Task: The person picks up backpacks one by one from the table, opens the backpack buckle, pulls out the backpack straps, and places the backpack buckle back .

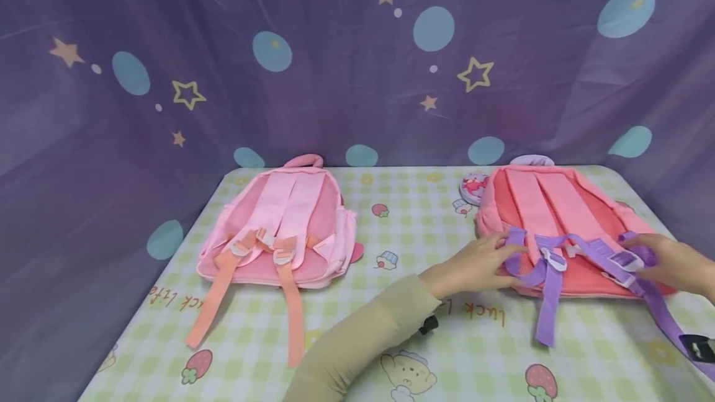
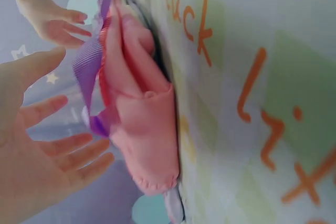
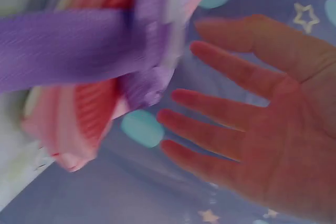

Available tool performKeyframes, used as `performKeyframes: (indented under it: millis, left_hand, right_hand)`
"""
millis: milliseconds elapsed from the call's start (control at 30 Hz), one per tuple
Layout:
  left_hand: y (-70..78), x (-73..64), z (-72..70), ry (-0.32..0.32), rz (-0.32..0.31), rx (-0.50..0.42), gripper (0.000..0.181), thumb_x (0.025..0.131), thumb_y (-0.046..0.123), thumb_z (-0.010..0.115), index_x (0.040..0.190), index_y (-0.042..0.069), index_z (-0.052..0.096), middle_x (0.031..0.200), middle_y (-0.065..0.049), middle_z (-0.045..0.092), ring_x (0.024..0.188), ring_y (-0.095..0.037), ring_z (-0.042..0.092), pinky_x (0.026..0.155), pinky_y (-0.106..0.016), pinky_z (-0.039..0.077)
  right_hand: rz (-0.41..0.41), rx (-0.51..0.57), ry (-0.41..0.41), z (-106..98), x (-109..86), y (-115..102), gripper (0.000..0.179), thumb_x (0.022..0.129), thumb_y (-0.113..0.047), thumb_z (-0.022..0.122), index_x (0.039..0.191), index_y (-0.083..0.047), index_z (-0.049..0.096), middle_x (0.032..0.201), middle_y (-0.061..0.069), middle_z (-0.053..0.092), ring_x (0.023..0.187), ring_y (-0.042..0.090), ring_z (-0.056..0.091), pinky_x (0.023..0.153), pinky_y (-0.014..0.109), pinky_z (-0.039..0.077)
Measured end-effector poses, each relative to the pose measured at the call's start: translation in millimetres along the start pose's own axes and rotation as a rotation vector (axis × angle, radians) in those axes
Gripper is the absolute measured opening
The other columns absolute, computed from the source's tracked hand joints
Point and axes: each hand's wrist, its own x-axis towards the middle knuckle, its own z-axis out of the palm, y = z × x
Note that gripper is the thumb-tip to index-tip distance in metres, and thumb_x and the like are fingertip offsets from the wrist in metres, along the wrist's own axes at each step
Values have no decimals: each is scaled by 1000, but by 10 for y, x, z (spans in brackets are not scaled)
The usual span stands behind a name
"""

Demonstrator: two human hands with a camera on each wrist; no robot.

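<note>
While left hand [image 1: 477,264] is standing wide, eight o'clock of bag [image 1: 566,203] | right hand [image 1: 678,262] wide, four | strap [image 2: 88,69] likely wanting flattening

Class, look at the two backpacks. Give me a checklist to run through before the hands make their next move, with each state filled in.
1. Coral backpack lying straps up: ok.
2. Left hand fingers spread, not gripping: ok.
3. Right hand fingers spread, not gripping: ok.
4. Purple webbing lying flat: not ok, part arches up off the bag.
5. White buckle on that webbing secure: cannot tell.
6. Light pink backpack clear of both hands: ok.
</note>
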Motion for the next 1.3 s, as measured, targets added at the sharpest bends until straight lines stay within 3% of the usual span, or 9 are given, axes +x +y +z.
performKeyframes:
  millis: [167,300,400,500,700,833,1000,1200,1300]
  left_hand:
    - [-98,-174,-92,44,17,-9,52,91,46,57,138,24,48,143,-3,42,130,-14,40,105,-26,33]
    - [-187,-346,-174,65,31,4,47,93,42,56,134,20,52,139,-4,46,127,-15,44,106,-27,33]
    - [-258,-473,-222,73,17,-10,45,93,39,56,133,19,54,139,-4,46,128,-16,44,107,-28,32]
    - [-322,-592,-265,87,-2,-41,41,94,37,57,130,18,56,139,-5,47,128,-18,44,108,-29,31]
    - [-447,-813,-355,146,-23,-37,35,93,33,59,124,17,60,137,-6,49,125,-20,47,106,-32,34]
    - [-539,-950,-409,176,-42,-50,34,93,31,60,123,15,60,137,-8,49,126,-22,46,106,-36,34]
    - [-653,-1117,-460,247,-48,-52,32,92,28,61,120,11,61,134,-12,50,124,-26,47,105,-41,35]
    - [-806,-1334,-528,330,-57,-52,31,90,24,64,116,8,63,131,-16,52,122,-34,47,103,-47,35]
    - [-896,-1444,-558,379,-63,-31,31,88,22,65,115,7,63,130,-16,53,121,-34,49,102,-47,37]
  right_hand:
    - [-28,10,131,-30,51,-308,37,71,4,72,102,14,56,100,36,55,93,52,51,76,61,39]
    - [-43,5,142,-31,148,-516,38,73,-2,74,104,12,58,98,30,59,81,40,56,71,53,46]
    - [-48,29,130,-10,216,-651,42,77,-9,74,110,10,57,103,31,59,85,41,57,74,55,47]
    - [-73,82,137,23,275,-772,43,79,-11,73,115,7,57,110,32,58,101,49,53,81,62,42]
    - [-147,113,168,77,423,-1011,41,79,-9,73,114,6,59,108,25,62,97,41,58,80,57,45]
    - [-178,138,146,93,502,-1162,39,81,-11,72,114,5,60,108,22,63,100,41,58,84,59,44]
    - [-233,152,136,121,596,-1335,38,81,-10,72,114,5,61,108,20,63,99,36,59,85,55,44]
    - [-315,145,141,168,731,-1542,36,80,-6,71,113,4,62,106,17,65,84,25,61,76,44,50]
    - [-336,137,154,197,796,-1649,33,82,-8,70,113,1,63,108,14,66,86,24,62,76,43,50]
